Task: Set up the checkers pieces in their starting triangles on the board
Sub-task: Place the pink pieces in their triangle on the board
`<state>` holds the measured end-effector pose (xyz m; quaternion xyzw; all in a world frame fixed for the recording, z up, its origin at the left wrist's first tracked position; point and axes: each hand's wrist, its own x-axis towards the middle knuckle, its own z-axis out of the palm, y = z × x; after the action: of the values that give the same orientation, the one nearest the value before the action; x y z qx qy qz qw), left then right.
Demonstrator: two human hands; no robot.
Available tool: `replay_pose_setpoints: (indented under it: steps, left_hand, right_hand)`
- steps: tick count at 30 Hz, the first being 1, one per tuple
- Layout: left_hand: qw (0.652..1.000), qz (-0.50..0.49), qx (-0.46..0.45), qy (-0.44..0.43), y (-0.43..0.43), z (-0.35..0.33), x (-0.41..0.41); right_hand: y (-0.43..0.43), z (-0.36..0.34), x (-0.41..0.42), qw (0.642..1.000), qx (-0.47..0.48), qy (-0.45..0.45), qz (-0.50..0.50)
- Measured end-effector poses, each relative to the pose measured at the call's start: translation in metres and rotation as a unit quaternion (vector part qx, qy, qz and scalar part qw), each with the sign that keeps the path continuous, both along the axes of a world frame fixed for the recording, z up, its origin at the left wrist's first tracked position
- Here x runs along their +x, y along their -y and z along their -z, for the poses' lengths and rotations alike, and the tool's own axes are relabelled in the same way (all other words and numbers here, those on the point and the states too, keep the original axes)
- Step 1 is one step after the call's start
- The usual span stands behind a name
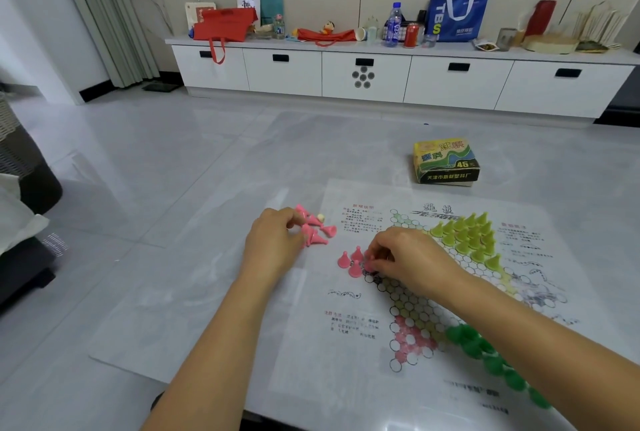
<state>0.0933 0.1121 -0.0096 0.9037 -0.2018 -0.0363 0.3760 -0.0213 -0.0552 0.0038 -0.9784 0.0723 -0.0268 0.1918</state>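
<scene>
A paper checkers board [415, 295] lies on the pale table. Yellow-green cone pieces [467, 233] fill its far triangle; dark green pieces [485, 351] fill a near triangle, partly hidden by my right forearm. Three pink pieces [351, 262] stand at the board's left point. My right hand [412, 261] pinches another pink piece just beside them, fingertips down on the board. Loose pink pieces [320, 231] lie tipped over on the table left of the board. My left hand [277, 240] is curled over that pile, fingers gripping pink pieces.
The game's yellow-green cardboard box [446, 162] stands behind the board. A small cream piece [321, 217] lies by the pink pile. The table's near edge [207, 392] runs just below my forearms. Beyond, a white TV cabinet [381, 74] holds bags and bottles.
</scene>
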Motion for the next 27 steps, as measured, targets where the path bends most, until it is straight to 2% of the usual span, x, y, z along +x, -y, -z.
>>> replay_pose_setpoints:
  steps: [4,9,13,16,22,27]
  left_hand:
    - [0.999,0.015,0.041,0.028,0.004,0.002,-0.003]
    - [0.998,0.045,0.015,0.052,0.007,0.003,-0.005]
    - [0.988,0.067,0.078,0.114,0.014,0.008,-0.009]
    - [0.987,0.058,0.075,0.133,0.016,0.009,-0.009]
    - [0.992,0.05,-0.004,0.115,0.014,0.002,-0.01]
    - [0.986,0.065,-0.149,-0.022,0.014,-0.006,-0.018]
  right_hand:
    - [-0.002,0.001,0.0,1.0,-0.005,0.0,0.013]
    - [-0.003,0.002,0.0,1.0,-0.014,0.004,0.026]
    - [-0.003,0.001,-0.001,0.999,-0.013,0.005,0.035]
    - [-0.004,0.002,-0.001,0.999,-0.014,0.009,0.039]
    - [-0.003,0.003,-0.002,0.999,-0.013,0.016,0.047]
    - [-0.001,0.0,-0.003,0.998,0.011,0.015,0.057]
